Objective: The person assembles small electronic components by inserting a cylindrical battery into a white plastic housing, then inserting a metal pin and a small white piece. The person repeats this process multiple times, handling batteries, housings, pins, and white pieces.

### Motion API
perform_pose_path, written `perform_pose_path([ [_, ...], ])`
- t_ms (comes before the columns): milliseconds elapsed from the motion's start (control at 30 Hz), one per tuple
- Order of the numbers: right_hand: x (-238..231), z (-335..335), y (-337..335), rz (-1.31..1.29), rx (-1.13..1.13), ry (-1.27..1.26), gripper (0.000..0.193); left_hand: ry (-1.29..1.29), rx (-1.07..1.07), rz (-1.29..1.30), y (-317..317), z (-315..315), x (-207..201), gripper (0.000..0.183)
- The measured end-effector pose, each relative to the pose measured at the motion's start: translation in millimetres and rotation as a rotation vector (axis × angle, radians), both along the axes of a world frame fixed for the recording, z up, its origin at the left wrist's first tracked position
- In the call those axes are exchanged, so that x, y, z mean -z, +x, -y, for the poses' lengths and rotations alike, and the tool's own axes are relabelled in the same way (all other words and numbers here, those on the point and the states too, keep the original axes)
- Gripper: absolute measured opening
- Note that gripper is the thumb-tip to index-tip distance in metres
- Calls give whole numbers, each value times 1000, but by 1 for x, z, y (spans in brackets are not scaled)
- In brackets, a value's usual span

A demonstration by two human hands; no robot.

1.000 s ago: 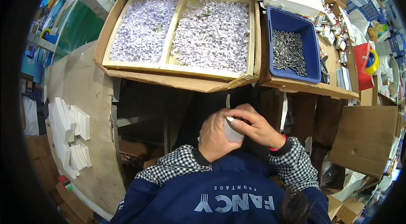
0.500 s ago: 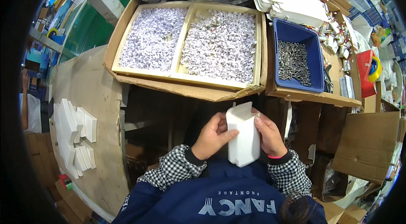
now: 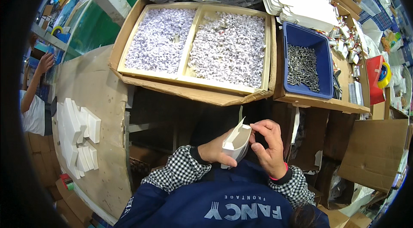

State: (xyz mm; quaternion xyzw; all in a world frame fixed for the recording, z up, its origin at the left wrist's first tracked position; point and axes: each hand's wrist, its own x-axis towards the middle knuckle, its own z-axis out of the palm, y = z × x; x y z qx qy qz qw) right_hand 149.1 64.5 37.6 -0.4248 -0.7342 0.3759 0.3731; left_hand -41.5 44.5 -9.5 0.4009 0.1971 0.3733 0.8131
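A small white folding carton (image 3: 237,138) is held in front of my body, its open end tipped up so that the inside shows. A lid flap stands raised along its left side. My left hand (image 3: 214,149) is wrapped round the carton from the left, with the thumb across its near side. At the far right corner of the opening, the fingertips of my right hand (image 3: 270,149) pinch the edge, while the thumb sits just below. The carton's lower part is mostly hidden by my left hand.
A divided cream tray (image 3: 185,75) of small white pieces lies ahead in a cardboard box. Right of it stands a blue bin (image 3: 306,90) of metal screws, below stacked white sheets (image 3: 299,2). White cartons (image 3: 79,137) lie on the left table (image 3: 109,112). Another person's arm (image 3: 35,82) shows far left.
The carton has turned from upright, side showing, to tipped with its opening in view. My right hand has shifted from its side to the rim. The other person's arm has risen.
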Motion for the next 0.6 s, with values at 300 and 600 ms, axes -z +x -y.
perform_pose_path([
  [300, -17, -17, 11, -476, -126, -993, 9, 111, 146, -64, 9, -2, -5, 87],
  [600, -32, -14, 1, -58, -89, 145, 17, -1, 133, -19, 7, -9, -10, 89],
])
